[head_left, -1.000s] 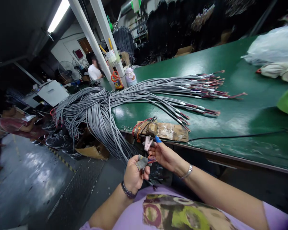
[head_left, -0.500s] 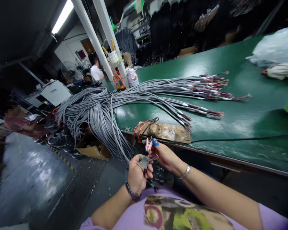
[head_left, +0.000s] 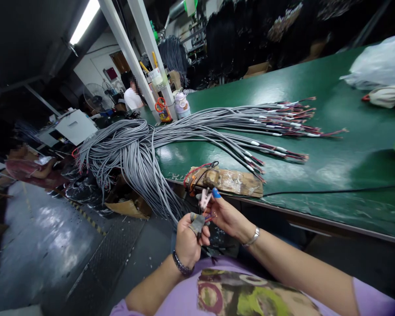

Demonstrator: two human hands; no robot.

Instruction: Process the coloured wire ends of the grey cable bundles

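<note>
My left hand, with grey covers on its fingers, is closed around the end of a cable. Thin red and purple wires stick out of its grip toward my right hand. My right hand has blue tape on the thumb tip. It pinches a small pale pink clip just above the wires; the fingertips behind the clip are partly hidden. Close beyond both hands, a worn wooden block with red and black leads lies at the table edge.
A large bundle of grey cables drapes over the green table, stripped ends pointing right. A black cord runs along the front. Scissors and a lilac bottle stand by the posts. Two people are farther off at left.
My right hand and the pink clip have shifted slightly up and right, and the clip has tilted. My left hand stays where it was with the wires.
</note>
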